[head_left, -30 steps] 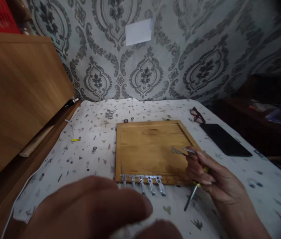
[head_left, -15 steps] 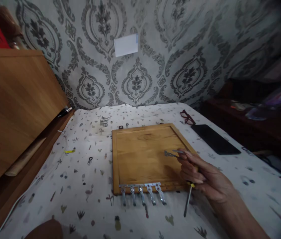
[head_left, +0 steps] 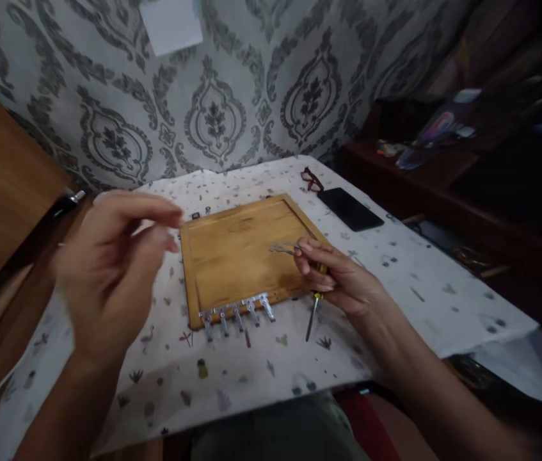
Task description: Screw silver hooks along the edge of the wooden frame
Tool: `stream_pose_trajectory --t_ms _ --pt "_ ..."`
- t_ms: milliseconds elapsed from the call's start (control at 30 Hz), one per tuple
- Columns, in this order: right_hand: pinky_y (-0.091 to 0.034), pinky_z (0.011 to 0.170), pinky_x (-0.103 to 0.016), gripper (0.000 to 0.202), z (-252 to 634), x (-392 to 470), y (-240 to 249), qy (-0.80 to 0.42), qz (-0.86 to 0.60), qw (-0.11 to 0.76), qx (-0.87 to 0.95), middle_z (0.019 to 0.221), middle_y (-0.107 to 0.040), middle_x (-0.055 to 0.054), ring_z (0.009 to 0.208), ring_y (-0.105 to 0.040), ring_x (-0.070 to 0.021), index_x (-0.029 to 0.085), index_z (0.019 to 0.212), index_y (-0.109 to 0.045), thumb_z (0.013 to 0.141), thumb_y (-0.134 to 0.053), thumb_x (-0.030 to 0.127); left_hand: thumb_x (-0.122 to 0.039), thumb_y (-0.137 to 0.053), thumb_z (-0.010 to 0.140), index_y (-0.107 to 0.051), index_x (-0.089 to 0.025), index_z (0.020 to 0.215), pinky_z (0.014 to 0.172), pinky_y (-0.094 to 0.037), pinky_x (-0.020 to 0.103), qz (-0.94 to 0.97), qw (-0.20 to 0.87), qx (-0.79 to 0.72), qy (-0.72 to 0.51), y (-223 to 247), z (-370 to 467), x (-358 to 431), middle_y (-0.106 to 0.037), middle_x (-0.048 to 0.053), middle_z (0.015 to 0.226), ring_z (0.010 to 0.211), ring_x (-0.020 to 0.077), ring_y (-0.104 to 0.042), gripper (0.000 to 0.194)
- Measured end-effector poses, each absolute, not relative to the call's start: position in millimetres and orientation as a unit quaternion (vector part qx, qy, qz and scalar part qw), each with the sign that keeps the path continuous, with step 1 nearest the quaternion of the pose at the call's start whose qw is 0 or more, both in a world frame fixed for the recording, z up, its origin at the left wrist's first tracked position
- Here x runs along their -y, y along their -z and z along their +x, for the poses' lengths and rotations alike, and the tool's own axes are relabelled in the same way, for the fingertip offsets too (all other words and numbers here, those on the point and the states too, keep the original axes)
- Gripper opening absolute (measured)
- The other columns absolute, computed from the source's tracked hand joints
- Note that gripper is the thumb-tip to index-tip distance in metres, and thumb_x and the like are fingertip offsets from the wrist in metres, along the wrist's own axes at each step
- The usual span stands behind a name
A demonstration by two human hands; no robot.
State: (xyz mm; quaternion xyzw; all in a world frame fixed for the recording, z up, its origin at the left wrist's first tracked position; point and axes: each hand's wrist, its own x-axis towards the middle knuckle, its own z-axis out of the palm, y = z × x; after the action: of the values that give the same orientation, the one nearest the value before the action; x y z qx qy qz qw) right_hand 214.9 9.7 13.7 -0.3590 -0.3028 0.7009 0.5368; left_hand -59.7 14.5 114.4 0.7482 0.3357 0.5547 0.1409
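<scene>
My right hand (head_left: pixel 331 272) pinches a small metal clip (head_left: pixel 283 248) over the right part of a wooden board (head_left: pixel 246 250). The same hand also holds a screwdriver (head_left: pixel 313 317) by its yellow handle, its shaft pointing down past the board's near right corner. Along the board's near edge, several metal clips (head_left: pixel 238 315) sit in a row and jut out over the cloth. My left hand (head_left: pixel 117 269) is raised left of the board, blurred, its thumb and fingers curved and apart with nothing between them.
Beyond the board's right side, red glasses (head_left: pixel 311 180) and a black phone (head_left: pixel 351 209) lie on the patterned cloth (head_left: pixel 251 410). A wooden cabinet (head_left: pixel 2 192) stands at the left. Dark furniture with a clear bottle (head_left: pixel 436 131) is at the right.
My left hand has come up into view at the left. The camera view has turned, so the board appears higher and further left. My right hand still holds the clip and screwdriver.
</scene>
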Motion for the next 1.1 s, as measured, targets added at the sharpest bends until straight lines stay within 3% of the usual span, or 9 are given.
stream_pose_trajectory --t_ms 333,600,767,1000,1100 --pt "-0.020 0.035 -0.012 0.036 213.6 70.3 15.4 -0.680 -0.425 0.553 0.223 0.062 -0.068 0.002 0.036 -0.027 0.0026 0.015 0.070 -0.069 0.065 -0.096 0.038 -0.030 -0.056 0.094 -0.073 -0.022 0.100 0.076 -0.056 0.030 0.838 0.305 -0.346 -0.291 -44.8 -34.4 -44.1 -0.076 0.003 0.097 0.090 0.0199 -0.071 0.020" --pt "-0.017 0.036 -0.014 0.037 209.6 86.2 24.9 -0.664 -0.436 0.578 0.188 0.071 -0.071 0.001 0.038 -0.025 0.0034 0.015 0.074 -0.071 0.063 -0.096 0.040 -0.031 -0.055 0.094 -0.073 -0.021 0.099 0.077 -0.057 0.030 0.824 0.356 -0.355 -0.262 -24.0 -28.0 -50.2 -0.076 0.005 0.098 0.093 0.0204 -0.071 0.022" --pt "-0.014 0.037 -0.016 0.038 205.3 87.2 23.3 -0.660 -0.439 0.577 0.197 0.070 -0.071 0.000 0.038 -0.025 0.0025 0.015 0.072 -0.069 0.067 -0.094 0.043 -0.030 -0.052 0.096 -0.072 -0.020 0.100 0.082 -0.055 0.031 0.850 0.324 -0.351 -0.223 -18.6 -27.5 -47.0 -0.076 0.004 0.101 0.096 0.0201 -0.071 0.022" --pt "-0.010 0.040 -0.021 0.042 197.2 88.8 21.1 -0.642 -0.471 0.551 0.251 0.064 -0.067 0.000 0.041 -0.025 0.0009 0.015 0.071 -0.068 0.071 -0.090 0.051 -0.033 -0.047 0.102 -0.070 -0.018 0.104 0.085 -0.052 0.033 0.877 0.294 -0.322 -0.202 -22.9 -25.5 -39.0 -0.075 0.007 0.104 0.098 0.0190 -0.070 0.028" --pt "-0.008 0.041 -0.023 0.045 196.6 89.8 23.2 -0.637 -0.476 0.544 0.267 0.054 -0.057 0.003 0.041 -0.021 0.0001 0.015 0.069 -0.069 0.071 -0.088 0.056 -0.032 -0.047 0.102 -0.070 -0.018 0.105 0.089 -0.052 0.033 0.877 0.295 -0.318 -0.208 -21.0 -26.7 -40.2 -0.075 0.006 0.106 0.099 0.0183 -0.070 0.027"
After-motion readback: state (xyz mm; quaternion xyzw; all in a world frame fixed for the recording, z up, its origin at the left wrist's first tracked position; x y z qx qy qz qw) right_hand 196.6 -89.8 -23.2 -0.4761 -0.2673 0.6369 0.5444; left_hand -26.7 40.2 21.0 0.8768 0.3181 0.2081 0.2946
